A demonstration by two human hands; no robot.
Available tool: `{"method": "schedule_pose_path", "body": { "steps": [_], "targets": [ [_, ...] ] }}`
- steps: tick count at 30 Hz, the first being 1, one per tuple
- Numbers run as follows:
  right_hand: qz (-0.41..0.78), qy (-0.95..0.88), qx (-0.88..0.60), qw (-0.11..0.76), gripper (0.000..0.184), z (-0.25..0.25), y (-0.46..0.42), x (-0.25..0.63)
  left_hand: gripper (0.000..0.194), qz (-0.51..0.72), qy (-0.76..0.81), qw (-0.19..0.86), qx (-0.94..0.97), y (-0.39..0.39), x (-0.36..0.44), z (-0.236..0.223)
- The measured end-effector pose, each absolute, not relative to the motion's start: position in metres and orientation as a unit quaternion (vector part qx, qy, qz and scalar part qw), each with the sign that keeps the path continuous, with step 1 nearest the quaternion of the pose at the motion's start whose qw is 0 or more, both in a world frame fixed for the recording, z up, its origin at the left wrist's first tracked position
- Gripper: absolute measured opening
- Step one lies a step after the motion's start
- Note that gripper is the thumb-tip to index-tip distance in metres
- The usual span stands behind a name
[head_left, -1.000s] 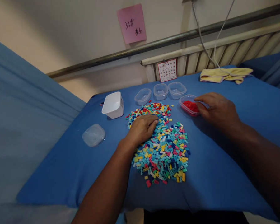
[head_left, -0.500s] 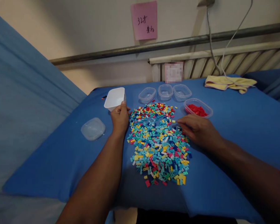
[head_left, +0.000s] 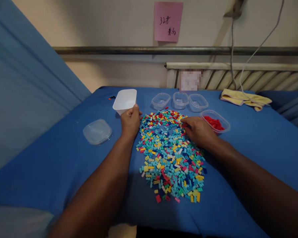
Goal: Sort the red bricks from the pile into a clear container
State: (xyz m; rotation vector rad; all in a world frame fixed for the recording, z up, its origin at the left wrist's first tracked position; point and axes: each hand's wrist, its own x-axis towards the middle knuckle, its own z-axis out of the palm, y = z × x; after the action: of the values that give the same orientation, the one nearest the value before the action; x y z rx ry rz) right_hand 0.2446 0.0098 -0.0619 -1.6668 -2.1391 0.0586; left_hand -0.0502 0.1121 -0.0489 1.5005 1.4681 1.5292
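A wide pile of small coloured bricks (head_left: 170, 158) lies on the blue table (head_left: 250, 158). My left hand (head_left: 130, 121) is closed at the near rim of a white square tub (head_left: 124, 99), at the pile's far left edge. My right hand (head_left: 197, 130) rests on the far right of the pile, fingers curled down onto the bricks; whether it holds one is hidden. Just right of it stands a clear tub with red bricks (head_left: 215, 121).
Three clear tubs (head_left: 180, 100) stand in a row behind the pile. A clear lid (head_left: 97, 131) lies at the left. A yellow cloth (head_left: 245, 98) with a cable over it lies far right. A blue drape (head_left: 22, 99) rises at the left.
My left hand left the pile and went to the white tub's rim. My right hand came away from the red-brick tub and settled on the pile's far right.
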Motion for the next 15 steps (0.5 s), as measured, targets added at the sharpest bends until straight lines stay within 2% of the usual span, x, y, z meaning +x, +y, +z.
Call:
{"method": "schedule_pose_path", "body": {
  "steps": [7,15],
  "targets": [
    [0.034,-0.755,-0.615,0.226,0.037,-0.06,-0.003,0.255,0.048,0.571,0.525,0.271,0.57,0.115,-0.049,-0.052],
    [0.031,-0.77,-0.604,0.201,0.028,-0.054,-0.002,0.252,0.049,0.559,0.533,0.266,0.576,0.117,-0.048,-0.055]
  ]
}}
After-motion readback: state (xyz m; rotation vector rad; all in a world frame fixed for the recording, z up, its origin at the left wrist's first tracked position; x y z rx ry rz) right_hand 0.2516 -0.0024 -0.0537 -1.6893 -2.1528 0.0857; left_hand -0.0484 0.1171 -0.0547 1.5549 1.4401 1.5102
